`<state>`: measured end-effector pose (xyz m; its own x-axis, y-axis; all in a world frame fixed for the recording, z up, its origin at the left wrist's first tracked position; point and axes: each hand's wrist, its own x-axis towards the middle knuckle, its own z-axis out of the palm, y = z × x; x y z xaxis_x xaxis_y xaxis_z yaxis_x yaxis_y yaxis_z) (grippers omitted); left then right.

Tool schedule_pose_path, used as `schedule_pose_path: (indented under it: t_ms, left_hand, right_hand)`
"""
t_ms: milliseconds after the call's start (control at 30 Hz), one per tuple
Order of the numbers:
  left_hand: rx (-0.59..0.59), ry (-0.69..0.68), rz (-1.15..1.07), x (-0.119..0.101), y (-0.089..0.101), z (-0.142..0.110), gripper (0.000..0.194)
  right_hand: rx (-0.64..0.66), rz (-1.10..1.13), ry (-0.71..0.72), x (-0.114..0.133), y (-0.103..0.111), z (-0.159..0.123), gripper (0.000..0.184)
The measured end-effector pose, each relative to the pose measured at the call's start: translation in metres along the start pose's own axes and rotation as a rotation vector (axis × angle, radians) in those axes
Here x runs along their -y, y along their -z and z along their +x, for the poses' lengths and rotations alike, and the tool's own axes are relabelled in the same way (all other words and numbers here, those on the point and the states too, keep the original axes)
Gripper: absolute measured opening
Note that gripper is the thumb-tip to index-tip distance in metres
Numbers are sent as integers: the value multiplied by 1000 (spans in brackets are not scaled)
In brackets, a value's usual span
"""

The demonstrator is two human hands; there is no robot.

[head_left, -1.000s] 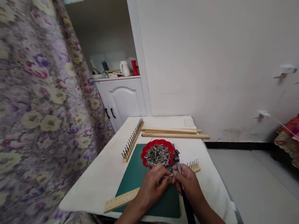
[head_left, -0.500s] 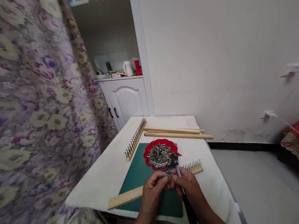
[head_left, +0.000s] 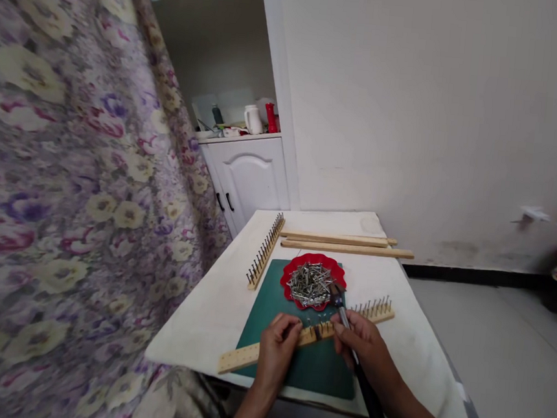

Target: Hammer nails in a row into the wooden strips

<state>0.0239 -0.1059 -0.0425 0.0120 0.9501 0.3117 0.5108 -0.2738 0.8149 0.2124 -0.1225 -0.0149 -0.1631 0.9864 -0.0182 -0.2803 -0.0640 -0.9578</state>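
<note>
A wooden strip [head_left: 240,358] with rows of small holes lies slanting across a green cutting mat [head_left: 325,374]. Several nails stand up from its right part. My left hand [head_left: 277,347] rests over the strip's middle, fingers pinched together; what they hold, if anything, is too small to make out. My right hand [head_left: 366,347] is closed round a hammer [head_left: 364,393] with a black handle and silver shaft, its head leaning at the rim of a red scalloped dish [head_left: 295,258]. Loose nails [head_left: 309,284] fill that dish.
Another strip with upright nails [head_left: 266,250] lies at the table's left, and nails also stand on the strip end at the right [head_left: 380,314]. Long wooden sticks [head_left: 348,248] lie along the back of the white table [head_left: 205,313]. A floral curtain [head_left: 87,218] hangs left.
My hands have moved apart from where they met over the strip, so its middle and standing nails now show. The view has shifted slightly right to left. The hammer stays in my right hand.
</note>
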Motion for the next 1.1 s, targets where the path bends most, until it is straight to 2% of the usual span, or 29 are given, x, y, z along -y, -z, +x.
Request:
schedule_pose_path:
  t_ms: [167, 600, 900, 1100]
  left_hand:
    - [26, -31, 59, 1, -6, 0, 26]
    - [52, -63, 138, 8, -6, -2, 21]
    - [48, -75, 160, 13, -10, -1, 17]
    - [62, -43, 143, 13, -11, -1, 18]
  right_hand:
    - [-23, -15, -13, -2, -3, 0, 27]
    - [-21, -33, -32, -4, -6, -1, 25]
    - [144, 89, -100, 2, -10, -3, 29]
    - [224, 157, -146, -6, -21, -4, 30]
